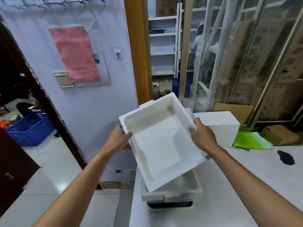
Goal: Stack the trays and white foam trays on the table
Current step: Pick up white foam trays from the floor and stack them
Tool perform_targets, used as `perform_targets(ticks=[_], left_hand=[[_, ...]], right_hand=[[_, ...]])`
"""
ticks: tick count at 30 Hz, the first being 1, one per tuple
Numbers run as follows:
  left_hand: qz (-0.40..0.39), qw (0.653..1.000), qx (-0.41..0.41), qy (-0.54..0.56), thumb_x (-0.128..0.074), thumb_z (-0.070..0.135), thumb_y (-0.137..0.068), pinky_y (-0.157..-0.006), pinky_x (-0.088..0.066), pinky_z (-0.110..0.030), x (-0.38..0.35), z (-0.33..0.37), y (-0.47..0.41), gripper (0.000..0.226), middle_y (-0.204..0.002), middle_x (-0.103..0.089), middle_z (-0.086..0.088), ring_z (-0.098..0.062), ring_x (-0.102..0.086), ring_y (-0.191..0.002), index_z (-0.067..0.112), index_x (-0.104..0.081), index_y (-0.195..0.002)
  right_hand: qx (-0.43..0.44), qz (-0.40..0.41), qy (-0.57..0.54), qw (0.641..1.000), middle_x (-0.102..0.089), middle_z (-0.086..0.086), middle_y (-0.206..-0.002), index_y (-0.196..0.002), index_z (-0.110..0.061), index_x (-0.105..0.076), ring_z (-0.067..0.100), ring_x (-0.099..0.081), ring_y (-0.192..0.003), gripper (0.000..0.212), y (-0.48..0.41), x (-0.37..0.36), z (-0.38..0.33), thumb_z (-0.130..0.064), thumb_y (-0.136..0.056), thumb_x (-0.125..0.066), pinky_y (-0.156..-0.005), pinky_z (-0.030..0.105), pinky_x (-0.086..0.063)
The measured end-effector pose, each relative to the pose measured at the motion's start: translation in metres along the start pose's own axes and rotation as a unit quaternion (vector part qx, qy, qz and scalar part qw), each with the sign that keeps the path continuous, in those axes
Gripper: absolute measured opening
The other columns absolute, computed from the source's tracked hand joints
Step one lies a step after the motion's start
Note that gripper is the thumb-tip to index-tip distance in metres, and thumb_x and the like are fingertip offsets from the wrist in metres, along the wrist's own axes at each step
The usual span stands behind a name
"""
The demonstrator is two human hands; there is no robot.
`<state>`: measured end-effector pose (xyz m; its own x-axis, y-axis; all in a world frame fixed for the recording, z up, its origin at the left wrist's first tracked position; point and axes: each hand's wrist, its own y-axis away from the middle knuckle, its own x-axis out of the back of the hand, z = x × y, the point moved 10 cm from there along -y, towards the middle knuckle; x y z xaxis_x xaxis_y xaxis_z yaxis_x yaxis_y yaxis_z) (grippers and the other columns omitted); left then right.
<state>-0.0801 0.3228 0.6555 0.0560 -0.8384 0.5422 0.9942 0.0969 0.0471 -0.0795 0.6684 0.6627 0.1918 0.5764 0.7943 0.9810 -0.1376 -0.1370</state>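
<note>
— Both hands grip that white foam tray (161, 145) by its side rims, left hand (120, 138) and right hand (202, 135), tilted just above the stack (172, 196).
— How much is done?
— One foam tray (185, 185) already sits on a dark tray (170, 204) on the table (237, 194). This one isn't seated yet, I reckon.

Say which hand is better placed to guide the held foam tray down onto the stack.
Right, probably: the right hand grips the foam tray above the table; the left hand holds its side out past the table edge.
</note>
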Motion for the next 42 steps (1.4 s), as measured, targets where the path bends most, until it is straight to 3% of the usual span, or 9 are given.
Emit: perform_targets(ticks=[4, 10, 14, 18, 23, 28, 32, 37, 42], left_hand=[[0.035, 0.999, -0.004, -0.02, -0.067, 0.025, -0.089, -0.063, -0.058, -0.034, 0.016, -0.007, -0.005, 0.038, -0.112, -0.065, -0.002, -0.021, -0.073, -0.081, 0.019, -0.043, -0.118], [0.069, 0.987, -0.052, -0.135, -0.072, 0.041, -0.085, -0.1, -0.049, -0.049, 0.028, -0.001, -0.009, 0.084, -0.149, -0.045, -0.005, -0.026, -0.054, -0.125, 0.015, -0.025, -0.15], [0.045, 0.986, -0.082, -0.139, -0.075, 0.044, -0.084, -0.099, -0.05, -0.041, 0.018, 0.011, -0.009, 0.079, -0.141, -0.053, -0.001, -0.02, -0.056, -0.121, 0.017, -0.034, -0.147], [-0.01, 0.989, -0.082, -0.126, -0.065, 0.039, -0.091, -0.081, -0.052, -0.035, 0.0, 0.009, -0.007, 0.051, -0.119, -0.063, 0.005, -0.021, -0.062, -0.104, 0.026, -0.045, -0.136], [0.011, 0.99, -0.089, -0.105, -0.054, 0.048, -0.089, -0.089, -0.052, -0.05, 0.003, -0.011, -0.01, 0.022, -0.104, -0.064, 0.017, -0.029, -0.057, -0.106, 0.052, -0.052, -0.111], [0.072, 0.995, -0.057, -0.044, -0.057, 0.028, -0.096, -0.097, -0.047, -0.05, 0.013, -0.024, -0.003, 0.032, -0.108, -0.064, 0.01, -0.025, -0.06, -0.105, 0.031, -0.057, -0.128], [0.092, 0.996, -0.011, -0.013, -0.055, 0.021, -0.095, -0.093, -0.048, -0.045, 0.008, -0.043, 0.001, 0.036, -0.109, -0.063, 0.008, -0.025, -0.058, -0.105, 0.028, -0.056, -0.13], [0.063, 0.996, 0.036, 0.048, -0.056, 0.021, -0.093, -0.072, -0.049, -0.035, -0.008, -0.057, 0.002, 0.038, -0.11, -0.06, 0.006, -0.018, -0.06, -0.096, 0.023, -0.049, -0.131], [0.061, 0.995, 0.042, 0.064, -0.072, 0.029, -0.088, -0.084, -0.054, -0.039, -0.003, -0.063, -0.007, 0.064, -0.129, -0.057, -0.003, -0.019, -0.061, -0.102, 0.015, -0.037, -0.14]], right_hand=[[0.031, 0.019, 0.025, 0.999, -0.063, 0.004, -0.098, -0.116, -0.021, -0.046, 0.027, -0.057, -0.08, 0.017, -0.007, 0.012, -0.008, -0.03, -0.102, -0.042, -0.061, 0.033, -0.041], [0.058, -0.002, 0.066, 0.996, -0.063, 0.007, -0.095, -0.116, -0.025, -0.046, 0.03, -0.055, -0.082, 0.016, -0.012, 0.013, -0.016, -0.032, -0.101, -0.044, -0.065, 0.037, -0.042], [0.095, -0.042, 0.079, 0.992, -0.065, 0.008, -0.097, -0.114, -0.032, -0.047, 0.033, -0.057, -0.087, 0.015, -0.012, 0.001, -0.028, -0.038, -0.1, -0.045, -0.074, 0.039, -0.048], [0.125, -0.053, 0.063, 0.989, -0.064, 0.004, -0.093, -0.112, -0.033, -0.048, 0.031, -0.056, -0.084, 0.013, -0.004, -0.005, -0.046, -0.039, -0.1, -0.047, -0.069, 0.037, -0.044], [0.122, -0.013, 0.064, 0.99, -0.068, -0.002, -0.097, -0.11, -0.027, -0.055, 0.028, -0.06, -0.094, 0.021, 0.003, -0.004, -0.046, -0.042, -0.096, -0.054, -0.069, 0.035, -0.043], [0.041, 0.064, 0.001, 0.997, -0.049, 0.004, -0.141, -0.14, -0.017, -0.041, 0.025, -0.047, -0.126, 0.056, 0.008, 0.006, -0.015, -0.036, -0.092, -0.062, -0.098, 0.038, -0.041], [-0.105, -0.037, -0.104, 0.988, -0.046, 0.007, -0.145, -0.149, -0.015, -0.027, 0.03, -0.051, -0.125, 0.079, 0.015, -0.03, 0.025, -0.051, -0.089, -0.063, -0.097, 0.04, -0.045], [-0.136, -0.082, -0.107, 0.981, -0.063, 0.006, -0.123, -0.138, -0.016, -0.044, 0.029, -0.061, -0.106, 0.046, 0.019, -0.054, 0.039, -0.032, -0.096, -0.05, -0.093, 0.043, -0.052], [-0.116, -0.092, -0.045, 0.988, -0.063, 0.007, -0.12, -0.132, -0.019, -0.048, 0.031, -0.059, -0.104, 0.036, 0.009, -0.045, 0.038, -0.029, -0.097, -0.046, -0.09, 0.041, -0.051]])
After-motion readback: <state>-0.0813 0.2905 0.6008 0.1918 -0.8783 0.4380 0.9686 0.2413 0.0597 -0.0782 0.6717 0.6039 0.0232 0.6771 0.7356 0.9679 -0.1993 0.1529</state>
